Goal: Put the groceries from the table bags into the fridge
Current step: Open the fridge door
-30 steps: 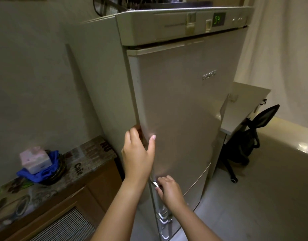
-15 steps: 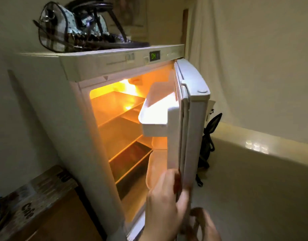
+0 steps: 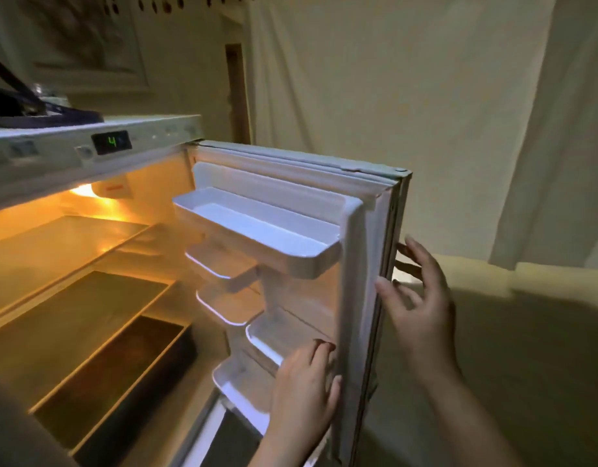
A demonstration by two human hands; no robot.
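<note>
White fridge (image 3: 149, 143) fills left half of view, lit amber inside. Door (image 3: 361, 281) was shut 1 s back, part-open half a sec back, now swung wide, inner face toward camera. Means: access step looks done; loading can start once groceries are fetched.

Groceries + table bags: not in view. Nothing seen on shelves or in door racks, so task proper judged not begun.

Counts, big to small:
- Fridge 1, door 1.
- Interior shelves (image 3: 65, 244): 3 levels visible; lowest looks like a dark drawer/bin, can't confirm.
- Door racks (image 3: 257, 230): 5 seen, top one largest, lower four stepped beneath it; lowest partly behind left hand.
- Display (image 3: 112, 142): 1, green "4".
- Hands 2.

Dark item (image 3: 28, 106) on fridge top, mostly cut off, can't ID. Pale curtain (image 3: 459, 112) behind door.

Right hand (image 3: 415, 291): on door's free edge, thumb on gasket side, fingers round outer face. Grip: loose, fingers near-straight, guiding rather than clamping. A sec ago it was low on the closed door.

Left hand (image 3: 304, 382): fingers spread flat on inner door liner by the low racks, pressing not grasping. Grip wide, holds nothing.

Next, by judgement: let go of door, go get bags.
</note>
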